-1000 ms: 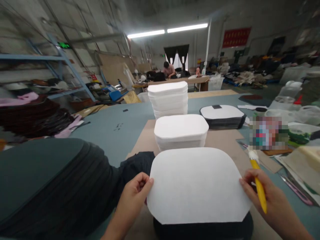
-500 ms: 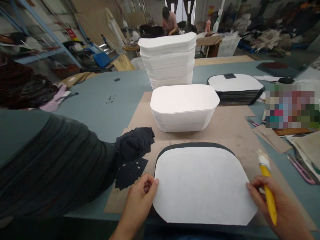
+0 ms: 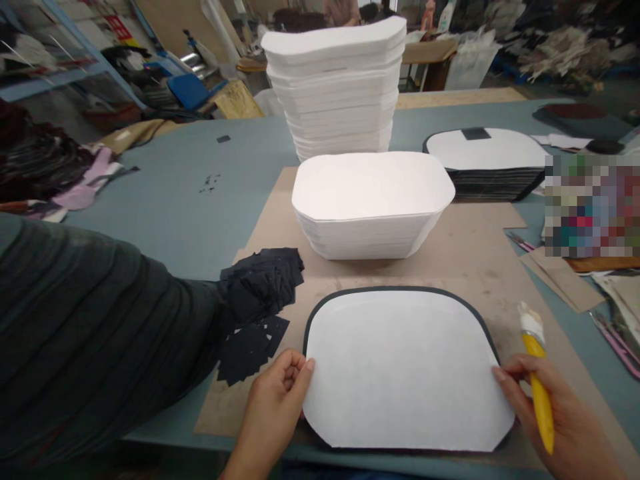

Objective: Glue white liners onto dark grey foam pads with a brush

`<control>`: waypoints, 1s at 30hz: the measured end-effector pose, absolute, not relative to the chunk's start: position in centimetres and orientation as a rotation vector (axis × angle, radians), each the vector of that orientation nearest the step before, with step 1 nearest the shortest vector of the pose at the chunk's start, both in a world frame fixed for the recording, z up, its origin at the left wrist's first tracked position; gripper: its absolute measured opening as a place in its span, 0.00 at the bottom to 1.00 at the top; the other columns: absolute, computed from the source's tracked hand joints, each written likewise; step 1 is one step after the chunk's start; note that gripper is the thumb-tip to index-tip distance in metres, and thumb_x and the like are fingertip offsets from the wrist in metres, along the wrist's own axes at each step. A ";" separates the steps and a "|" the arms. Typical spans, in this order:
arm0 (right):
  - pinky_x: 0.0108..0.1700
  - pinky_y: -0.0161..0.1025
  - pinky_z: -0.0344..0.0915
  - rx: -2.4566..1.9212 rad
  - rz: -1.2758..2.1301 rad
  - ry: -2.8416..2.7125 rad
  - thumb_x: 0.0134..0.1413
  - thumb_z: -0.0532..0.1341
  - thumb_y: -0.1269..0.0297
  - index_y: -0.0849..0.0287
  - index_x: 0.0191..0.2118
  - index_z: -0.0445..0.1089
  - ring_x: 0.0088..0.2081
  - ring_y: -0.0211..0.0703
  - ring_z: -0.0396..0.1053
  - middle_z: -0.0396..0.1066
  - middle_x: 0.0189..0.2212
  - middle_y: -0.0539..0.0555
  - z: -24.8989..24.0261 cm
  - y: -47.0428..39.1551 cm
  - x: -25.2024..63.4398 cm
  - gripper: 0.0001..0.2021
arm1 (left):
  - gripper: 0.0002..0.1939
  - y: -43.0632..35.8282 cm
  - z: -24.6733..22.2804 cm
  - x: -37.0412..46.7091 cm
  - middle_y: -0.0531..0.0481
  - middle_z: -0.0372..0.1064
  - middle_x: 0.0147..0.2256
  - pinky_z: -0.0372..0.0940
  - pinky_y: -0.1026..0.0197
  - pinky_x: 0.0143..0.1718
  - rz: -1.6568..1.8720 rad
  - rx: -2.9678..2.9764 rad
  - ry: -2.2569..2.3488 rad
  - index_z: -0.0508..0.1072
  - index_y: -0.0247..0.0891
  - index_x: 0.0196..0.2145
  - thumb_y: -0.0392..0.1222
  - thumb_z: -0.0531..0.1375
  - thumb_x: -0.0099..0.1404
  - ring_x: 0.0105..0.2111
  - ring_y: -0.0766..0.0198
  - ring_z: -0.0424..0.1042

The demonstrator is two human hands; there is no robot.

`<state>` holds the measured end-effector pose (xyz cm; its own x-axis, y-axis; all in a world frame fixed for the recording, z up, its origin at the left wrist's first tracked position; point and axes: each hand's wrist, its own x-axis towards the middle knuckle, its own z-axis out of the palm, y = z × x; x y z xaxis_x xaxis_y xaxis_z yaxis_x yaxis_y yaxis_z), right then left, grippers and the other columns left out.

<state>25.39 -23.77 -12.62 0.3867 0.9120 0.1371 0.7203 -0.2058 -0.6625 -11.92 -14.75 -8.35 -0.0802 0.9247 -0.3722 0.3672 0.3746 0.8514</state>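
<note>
A white sheet (image 3: 407,373) with rounded upper corners and cut lower corners lies over a slightly larger dark piece (image 3: 400,289). The dark piece shows as a narrow rim along the top and upper sides. At the sheet's left edge, my left hand (image 3: 277,393) is closed, with thumb and forefinger pinching the border. My right hand (image 3: 555,407) pinches the right edge in the same way. Tucked in that hand is a paintbrush (image 3: 537,380) with a yellow handle, its pale, coated bristles pointing away from me.
Ahead stands a stack of white sheets (image 3: 373,200), with a taller white stack (image 3: 340,93) behind. Dark-edged panels (image 3: 487,180) are piled at the back right. Black fabric squares (image 3: 263,283) and a dark cloth pile (image 3: 100,340) lie left. Pink-handled cutters (image 3: 617,343) lie right.
The white sheet has shifted slightly over the dark piece, whose rim now shows more evenly along the top and both sides. Both hands keep their pinch. The view has tilted downward.
</note>
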 end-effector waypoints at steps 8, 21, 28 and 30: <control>0.29 0.36 0.68 -1.967 0.407 -1.385 0.64 0.59 0.52 0.51 0.42 0.64 0.32 0.44 0.74 0.72 0.33 0.52 -11.8 -23.2 24.5 0.09 | 0.29 -14.5 -9.3 -12.6 0.55 0.60 0.20 0.55 0.67 0.19 0.680 1.210 1.677 0.70 0.39 0.25 0.71 0.65 0.55 0.20 0.65 0.59; 0.32 0.39 0.69 -2.030 0.422 -1.477 0.65 0.57 0.49 0.51 0.41 0.63 0.30 0.44 0.73 0.71 0.31 0.51 -10.2 -22.9 24.3 0.11 | 0.24 -13.8 -8.5 -12.7 0.56 0.60 0.20 0.55 0.66 0.19 0.592 1.313 1.659 0.69 0.40 0.25 0.64 0.64 0.58 0.19 0.65 0.61; 0.27 0.41 0.69 -2.093 0.366 -1.662 0.57 0.57 0.35 0.51 0.43 0.67 0.28 0.50 0.76 0.76 0.34 0.55 -11.2 -23.4 27.2 0.23 | 0.16 -13.2 -7.6 -12.8 0.52 0.66 0.22 0.56 0.64 0.24 0.563 1.478 1.605 0.70 0.40 0.26 0.54 0.60 0.62 0.22 0.62 0.65; 0.26 0.43 0.68 -2.128 0.360 -1.670 0.55 0.56 0.31 0.51 0.42 0.68 0.27 0.52 0.76 0.76 0.33 0.56 -11.0 -23.3 27.4 0.27 | 0.15 -13.3 -7.9 -12.9 0.53 0.66 0.22 0.56 0.64 0.24 0.547 1.488 1.592 0.69 0.40 0.26 0.52 0.60 0.64 0.23 0.62 0.66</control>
